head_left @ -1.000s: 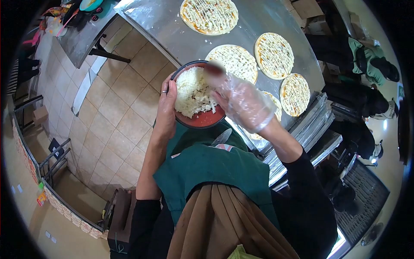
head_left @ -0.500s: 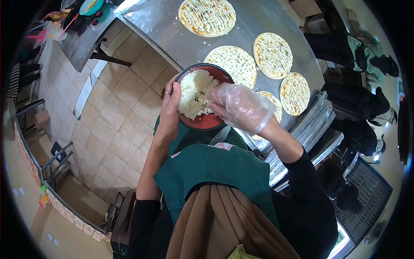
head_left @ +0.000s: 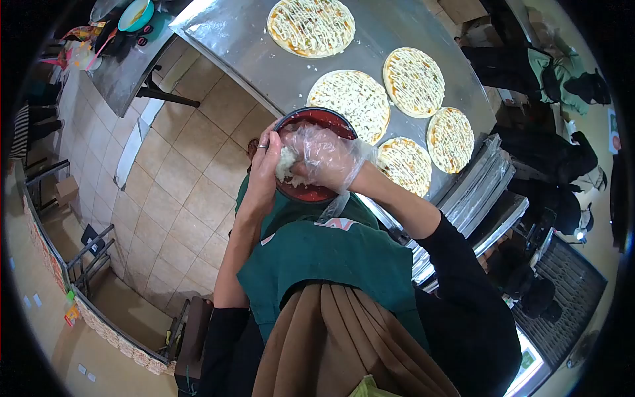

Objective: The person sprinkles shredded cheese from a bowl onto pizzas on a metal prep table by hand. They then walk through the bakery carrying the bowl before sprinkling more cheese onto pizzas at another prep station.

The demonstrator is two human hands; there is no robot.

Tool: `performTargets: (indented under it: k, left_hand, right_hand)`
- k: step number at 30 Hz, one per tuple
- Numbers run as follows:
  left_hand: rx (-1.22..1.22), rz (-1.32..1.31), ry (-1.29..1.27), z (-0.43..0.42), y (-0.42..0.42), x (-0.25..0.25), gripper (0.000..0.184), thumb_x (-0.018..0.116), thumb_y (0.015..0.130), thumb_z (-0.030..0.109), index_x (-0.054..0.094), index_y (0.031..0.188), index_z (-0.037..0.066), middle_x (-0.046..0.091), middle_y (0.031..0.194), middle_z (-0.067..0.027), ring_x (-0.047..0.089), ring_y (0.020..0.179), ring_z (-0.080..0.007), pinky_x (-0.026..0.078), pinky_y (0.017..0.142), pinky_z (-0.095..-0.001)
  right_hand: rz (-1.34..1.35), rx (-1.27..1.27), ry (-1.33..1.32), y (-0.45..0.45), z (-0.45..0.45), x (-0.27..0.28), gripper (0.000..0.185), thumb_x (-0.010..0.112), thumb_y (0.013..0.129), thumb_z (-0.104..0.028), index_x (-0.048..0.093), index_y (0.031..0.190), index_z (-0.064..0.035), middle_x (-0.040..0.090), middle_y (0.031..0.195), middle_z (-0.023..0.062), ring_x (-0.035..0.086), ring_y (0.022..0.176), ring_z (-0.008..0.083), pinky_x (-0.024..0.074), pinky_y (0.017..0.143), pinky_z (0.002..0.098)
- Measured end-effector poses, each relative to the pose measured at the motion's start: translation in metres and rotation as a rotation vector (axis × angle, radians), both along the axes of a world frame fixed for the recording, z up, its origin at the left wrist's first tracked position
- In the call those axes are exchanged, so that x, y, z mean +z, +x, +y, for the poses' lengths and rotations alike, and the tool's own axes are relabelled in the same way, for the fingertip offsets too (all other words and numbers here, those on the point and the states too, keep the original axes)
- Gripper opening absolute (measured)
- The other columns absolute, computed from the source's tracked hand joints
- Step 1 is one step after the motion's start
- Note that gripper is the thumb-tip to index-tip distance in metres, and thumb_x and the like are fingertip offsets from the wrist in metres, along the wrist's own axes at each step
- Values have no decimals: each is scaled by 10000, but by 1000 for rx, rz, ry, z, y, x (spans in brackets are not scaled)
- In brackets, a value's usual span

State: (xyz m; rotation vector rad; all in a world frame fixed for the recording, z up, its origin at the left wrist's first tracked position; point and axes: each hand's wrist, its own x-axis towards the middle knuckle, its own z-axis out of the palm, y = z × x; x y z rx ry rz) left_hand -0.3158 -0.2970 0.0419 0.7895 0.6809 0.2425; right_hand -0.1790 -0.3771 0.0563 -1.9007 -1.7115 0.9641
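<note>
My left hand (head_left: 265, 164) grips the left rim of a round bowl (head_left: 323, 118), dark outside and red inside. White grated cheese (head_left: 286, 165) lies against the bowl's left side. In a clear plastic glove, my right hand (head_left: 323, 156) reaches into the bowl, its fingers curled into the cheese and partly hidden by it. Just beyond the bowl lies a pizza (head_left: 354, 102) covered with white shreds. Another pizza (head_left: 405, 169), partly behind my right wrist, is topped with white shreds and drizzle.
The metal table (head_left: 231, 40) also bears further drizzled pizzas (head_left: 415, 83). Plastic-wrapped trays (head_left: 473, 182) are stacked at its right edge. A side table (head_left: 126, 86) with a turquoise bowl (head_left: 136, 14) stands at upper left. People (head_left: 562, 76) are at the right.
My right hand has moved left and deeper into the bowl, gathering the cheese toward the left side. More red interior shows at the top. The bowl has shifted slightly down.
</note>
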Motion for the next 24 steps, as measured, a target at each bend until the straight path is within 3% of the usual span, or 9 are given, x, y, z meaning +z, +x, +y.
performTargets:
  k: [4, 11, 15, 17, 19, 23, 24]
  left_hand:
    - [6, 17, -30, 3, -3, -1, 492, 373, 1001, 407, 405, 1319, 33, 498, 1259, -107, 481, 1152, -168, 384, 990, -315]
    - [0, 21, -12, 4, -4, -5, 521, 371, 991, 446, 425, 1314, 40, 505, 1268, -98, 491, 1151, -175, 393, 988, -326]
    - [-9, 88, 84, 0, -9, -14, 579, 352, 977, 506, 432, 1328, 52, 514, 1295, -98, 512, 1170, -203, 417, 989, -367]
    - [-15, 106, 35, -1, -17, -20, 576, 359, 976, 503, 432, 1321, 48, 518, 1280, -101, 513, 1158, -199, 414, 984, -357]
    - [-26, 125, -96, 2, -32, -25, 563, 369, 980, 490, 429, 1310, 38, 525, 1249, -105, 517, 1128, -187, 408, 975, -336]
    - [43, 181, -104, -1, -49, -23, 610, 349, 974, 516, 410, 1331, 25, 521, 1269, -106, 516, 1154, -210, 412, 983, -355]
    - [58, 195, -98, -1, -50, -22, 619, 345, 973, 520, 406, 1336, 22, 517, 1276, -106, 512, 1162, -214, 411, 988, -359]
  right_hand:
    - [57, -59, 15, 11, 0, 23, 318, 604, 734, -69, 610, 1049, -27, 632, 1027, 190, 594, 957, 382, 473, 874, 433]
    - [166, -142, 125, 27, -11, 30, 365, 636, 783, -129, 612, 1139, -54, 641, 1091, 169, 606, 990, 357, 469, 898, 417]
    - [-23, -25, -8, -5, -4, 12, 303, 636, 763, -143, 600, 1051, -54, 605, 1011, 195, 601, 961, 363, 472, 873, 455]
    - [-288, -107, 93, -34, -6, 9, 222, 605, 766, -133, 582, 974, -61, 578, 954, 194, 598, 914, 372, 468, 800, 517]
    - [-142, -79, 38, -45, -4, 2, 194, 579, 778, -125, 575, 960, -59, 581, 976, 185, 595, 928, 383, 457, 760, 559]
    - [264, -150, 129, -44, -8, -28, 345, 545, 837, -104, 573, 1177, -56, 638, 958, 195, 622, 926, 362, 474, 829, 484]
    - [256, -182, 262, -40, -7, -25, 352, 560, 860, -115, 574, 1202, -33, 655, 913, 196, 654, 869, 294, 516, 761, 399]
